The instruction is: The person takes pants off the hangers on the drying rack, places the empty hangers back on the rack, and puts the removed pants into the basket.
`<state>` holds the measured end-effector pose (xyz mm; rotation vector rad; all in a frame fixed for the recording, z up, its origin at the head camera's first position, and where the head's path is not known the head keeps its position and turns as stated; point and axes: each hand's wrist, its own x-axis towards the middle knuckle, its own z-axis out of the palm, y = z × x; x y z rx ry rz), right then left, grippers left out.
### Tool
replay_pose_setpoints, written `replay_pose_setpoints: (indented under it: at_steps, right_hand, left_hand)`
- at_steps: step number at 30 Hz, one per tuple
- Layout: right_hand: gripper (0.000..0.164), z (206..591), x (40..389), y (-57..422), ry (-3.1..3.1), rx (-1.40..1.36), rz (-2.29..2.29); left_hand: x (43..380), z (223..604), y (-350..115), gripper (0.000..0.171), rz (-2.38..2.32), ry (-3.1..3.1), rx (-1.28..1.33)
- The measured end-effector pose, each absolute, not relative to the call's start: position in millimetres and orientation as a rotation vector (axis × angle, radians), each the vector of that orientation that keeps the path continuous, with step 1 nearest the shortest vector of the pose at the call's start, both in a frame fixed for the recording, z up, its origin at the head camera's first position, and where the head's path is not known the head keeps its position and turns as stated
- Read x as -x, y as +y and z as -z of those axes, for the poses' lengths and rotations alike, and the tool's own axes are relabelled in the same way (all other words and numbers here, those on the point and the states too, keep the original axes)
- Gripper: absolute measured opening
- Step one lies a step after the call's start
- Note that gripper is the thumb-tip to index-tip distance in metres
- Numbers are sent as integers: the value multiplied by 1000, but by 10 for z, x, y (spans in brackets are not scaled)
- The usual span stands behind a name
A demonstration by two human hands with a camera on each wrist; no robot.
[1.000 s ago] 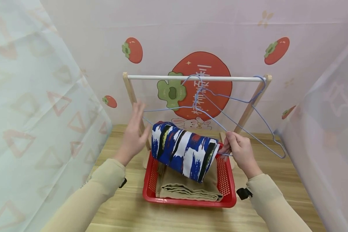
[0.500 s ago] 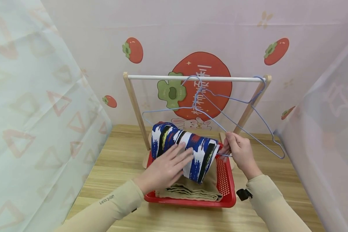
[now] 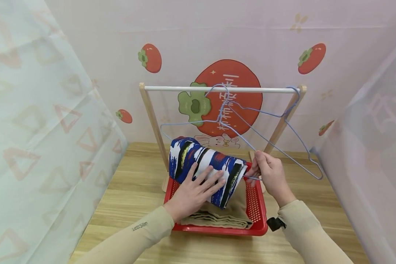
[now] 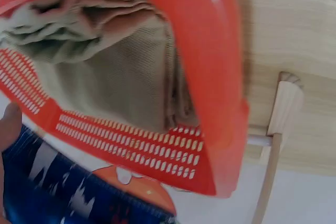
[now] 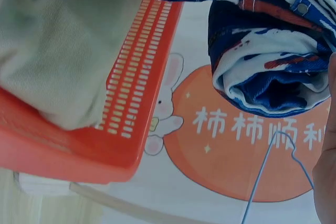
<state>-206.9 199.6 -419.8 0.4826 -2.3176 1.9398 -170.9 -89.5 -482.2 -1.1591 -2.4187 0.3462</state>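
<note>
A folded garment with blue, white, black and red brush strokes (image 3: pixel 232 163) drapes over the lower bar of a light blue wire hanger (image 3: pixel 239 135). Its rolled layers and a metal button show in the right wrist view (image 5: pixel 273 85). My left hand (image 3: pixel 193 194) lies on the garment's front with straight, spread fingers. With my right hand (image 3: pixel 272 174) I pinch the hanger near its right corner; some fingertips there are hidden. The hanger's hook loops over the white rail (image 3: pixel 171 88) of a small rack.
A red plastic basket (image 3: pixel 217 231) stands below, holding folded khaki cloth (image 3: pixel 232 221). A second blue wire hanger (image 3: pixel 305 145) hangs at the rail's right end. Wooden rack posts (image 3: pixel 154 124) flank the basket. Printed sheets form walls at the back and sides.
My left hand has come from beside the left post, rightward and down, onto the garment's front. My right hand keeps its grip on the hanger.
</note>
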Motion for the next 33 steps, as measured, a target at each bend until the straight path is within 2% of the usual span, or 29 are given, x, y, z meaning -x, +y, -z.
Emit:
replay_pose_setpoints:
  at_steps: [12,17,23,27,33]
  right_hand:
    - [51,4175,2024,1955,-2269,-497,-2075]
    - [52,4169,1989,1903,-2260,-456,-2084]
    - [52,4156,1950,1836,-2265,-432,-2012]
    - [50,4154,1918,1789,-2269,-401,-1953]
    - [50,4171,1880,1702,-2240,-402,-1932]
  left_hand:
    - [1816,4845,-965,116,-377,-2220,1146]
    - [1754,4833,-917,118,-218,-2276,1187]
    - [1642,4716,-710,114,56,-2408,1181]
    - [1568,4639,-583,115,168,-2465,1075]
    - [1523,4574,-345,115,187,-2492,749]
